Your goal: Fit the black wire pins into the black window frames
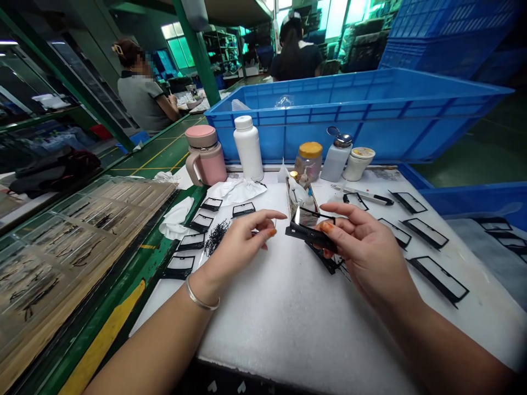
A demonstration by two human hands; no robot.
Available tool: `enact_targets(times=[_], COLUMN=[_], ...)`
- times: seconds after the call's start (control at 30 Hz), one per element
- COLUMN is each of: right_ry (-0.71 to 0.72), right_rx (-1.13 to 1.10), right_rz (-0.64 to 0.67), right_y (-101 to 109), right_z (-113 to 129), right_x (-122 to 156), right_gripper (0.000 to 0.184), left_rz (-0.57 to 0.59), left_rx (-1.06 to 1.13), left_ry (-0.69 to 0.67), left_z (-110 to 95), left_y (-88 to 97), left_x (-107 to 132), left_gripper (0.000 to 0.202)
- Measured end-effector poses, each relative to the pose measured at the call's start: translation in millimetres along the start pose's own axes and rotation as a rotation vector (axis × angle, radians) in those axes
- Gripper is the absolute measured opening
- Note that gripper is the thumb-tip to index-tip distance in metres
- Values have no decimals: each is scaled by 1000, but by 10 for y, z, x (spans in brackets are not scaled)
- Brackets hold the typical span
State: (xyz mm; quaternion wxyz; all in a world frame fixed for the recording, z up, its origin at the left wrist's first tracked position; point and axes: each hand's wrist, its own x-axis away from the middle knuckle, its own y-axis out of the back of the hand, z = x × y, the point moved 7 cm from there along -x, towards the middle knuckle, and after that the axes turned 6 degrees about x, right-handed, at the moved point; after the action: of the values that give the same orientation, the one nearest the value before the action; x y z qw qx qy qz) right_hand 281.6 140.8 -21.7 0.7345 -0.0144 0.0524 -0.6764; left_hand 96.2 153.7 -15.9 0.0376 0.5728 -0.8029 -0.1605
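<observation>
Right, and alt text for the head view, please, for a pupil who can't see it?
The right hand holds a black frame above a white work surface, the left hand close beside it. More black frames lie to both sides, with a pile of thin black strips at left; a pink mug, a white bottle and a blue crate stand behind.

Small-parts factory workshop
Blue crates (pixel 444 41) are stacked at two o'clock, workers (pixel 142 101) seen at ten and twelve, black frames (pixel 432 282) spread across the worktop (pixel 263 323).

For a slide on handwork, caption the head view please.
The right hand holds a black frame above a white worktop, left hand nearby.
</observation>
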Motion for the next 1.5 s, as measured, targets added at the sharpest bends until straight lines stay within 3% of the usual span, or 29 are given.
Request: enact_targets(times=[0.2, 0.33, 0.53, 0.67, 1.03, 1.23, 1.37, 1.5], right_ry=[31, -4, -13, -33, -35, -36, -20, 23], right_rx=[183, 224, 201, 172, 166, 160, 188, 266], right_rz=[16, 63, 131, 156, 161, 155, 131, 28], right_y=[-44, -99, -164, -183, -188, -187, -149, -18], right_z=[38, -2, -20, -27, -43, -33, -32, -5], right_x=[19, 11, 31, 49, 32, 42, 21, -22], right_gripper=[30, 31, 26, 25, 24, 25, 27, 28], left_rz=[-225, -312, -243, -223, -199, -190, -207, -61], left_rx=[344, 436, 392, 369, 409, 401, 251, -33], left_ry=[28, 22, -32, -21, 17, -57, -31, 86], left_z=[17, 9, -123, -125, -70, -132, -113, 43], left_y=[274, 284, 25, -37, -27, -50, 109, 185], left_x=[14, 53, 129, 137, 102, 115, 89, 16], left_gripper=[16, 16, 5, 6, 5, 7, 8, 21])
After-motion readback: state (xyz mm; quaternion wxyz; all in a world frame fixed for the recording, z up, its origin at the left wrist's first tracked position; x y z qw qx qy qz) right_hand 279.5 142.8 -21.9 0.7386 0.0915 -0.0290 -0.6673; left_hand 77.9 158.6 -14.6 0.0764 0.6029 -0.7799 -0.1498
